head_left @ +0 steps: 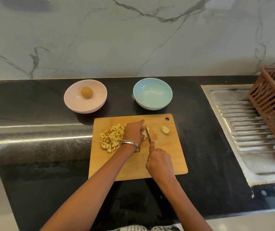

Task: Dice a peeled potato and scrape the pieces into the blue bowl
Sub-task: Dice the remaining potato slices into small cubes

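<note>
On the wooden cutting board (166,157), my left hand (134,131) presses down on a pale potato piece (143,133), mostly hidden under the fingers. My right hand (158,161) grips a knife (148,133) by its handle, forefinger stretched along the spine, the blade set against that piece. A heap of several diced potato cubes (112,138) lies on the board's left part. A small potato end (165,129) rests alone near the board's right edge. The blue bowl (152,94) stands behind the board and looks nearly empty.
A pink bowl (85,96) with one whole brown potato (86,92) sits at the back left. A steel sink drainboard (246,130) lies to the right, a brown plastic basket (273,110) on it. The black counter runs back to a marble wall.
</note>
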